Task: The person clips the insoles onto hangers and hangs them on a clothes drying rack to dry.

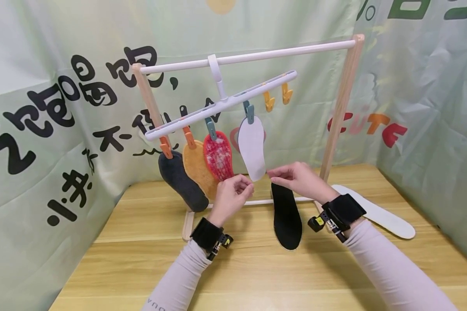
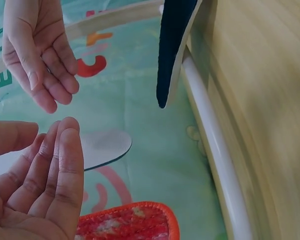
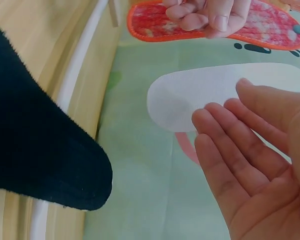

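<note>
A white insole (image 1: pixel 252 147) hangs from a blue-grey clip (image 1: pixel 249 113) on the sloping white hanger (image 1: pixel 225 103). My left hand (image 1: pixel 231 192) is left of its lower tip, fingers loosely bent and holding nothing. On the tip's other side is my right hand (image 1: pixel 297 179), its fingers extended and the palm bare in the right wrist view. Below the right hand, a black insole (image 1: pixel 287 218) stands by the rack's lower bar, apart from the fingers in the wrist views. A red patterned insole (image 1: pixel 219 156) hangs just beyond the left hand.
Yellow (image 1: pixel 197 166) and dark grey (image 1: pixel 180 181) insoles hang at the left from orange clips. Two yellow clips (image 1: pixel 270 103) hold nothing at the hanger's right end. A wooden rack (image 1: pixel 340 108) bears the hanger. Another white insole (image 1: pixel 385 218) lies on the table (image 1: pixel 257 276) at right.
</note>
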The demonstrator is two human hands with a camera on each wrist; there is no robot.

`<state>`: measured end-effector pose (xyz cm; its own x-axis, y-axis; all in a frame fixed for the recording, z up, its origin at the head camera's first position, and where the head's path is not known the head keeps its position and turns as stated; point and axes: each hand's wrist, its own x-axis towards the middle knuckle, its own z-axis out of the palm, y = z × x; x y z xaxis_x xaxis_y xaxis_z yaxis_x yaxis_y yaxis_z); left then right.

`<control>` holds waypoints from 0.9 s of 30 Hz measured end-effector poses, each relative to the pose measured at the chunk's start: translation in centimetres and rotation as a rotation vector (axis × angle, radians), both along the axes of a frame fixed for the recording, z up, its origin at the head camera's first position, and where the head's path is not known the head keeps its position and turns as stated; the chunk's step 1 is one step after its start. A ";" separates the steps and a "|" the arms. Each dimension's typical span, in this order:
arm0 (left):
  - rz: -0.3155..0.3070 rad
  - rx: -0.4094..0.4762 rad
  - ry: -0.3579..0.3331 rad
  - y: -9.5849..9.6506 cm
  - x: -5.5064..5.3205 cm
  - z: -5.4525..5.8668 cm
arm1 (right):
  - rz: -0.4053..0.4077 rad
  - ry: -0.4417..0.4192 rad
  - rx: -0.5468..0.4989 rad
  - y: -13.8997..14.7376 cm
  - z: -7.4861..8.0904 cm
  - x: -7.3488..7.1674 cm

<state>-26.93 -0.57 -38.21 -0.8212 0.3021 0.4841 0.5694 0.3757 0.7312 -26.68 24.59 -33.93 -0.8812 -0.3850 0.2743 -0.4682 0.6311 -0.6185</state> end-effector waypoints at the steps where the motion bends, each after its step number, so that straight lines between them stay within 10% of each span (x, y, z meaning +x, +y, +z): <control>1: -0.002 -0.009 -0.003 0.1 0.0 0.0 | 0.007 0.006 0.017 0.1 0.0 0.0; 18: -0.057 -0.110 -0.040 1.2 0.6 -1.3 | 0.166 0.009 0.251 -0.3 -1.2 0.3; 27: -0.080 -0.133 -0.086 1.5 1.0 -2.1 | 0.244 -0.124 0.254 -0.6 -2.6 0.4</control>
<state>-25.96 0.94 -40.29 -0.8286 0.4249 0.3645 0.5388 0.4286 0.7252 -26.27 23.99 -36.52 -0.7759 -0.6296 0.0396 -0.5548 0.6512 -0.5177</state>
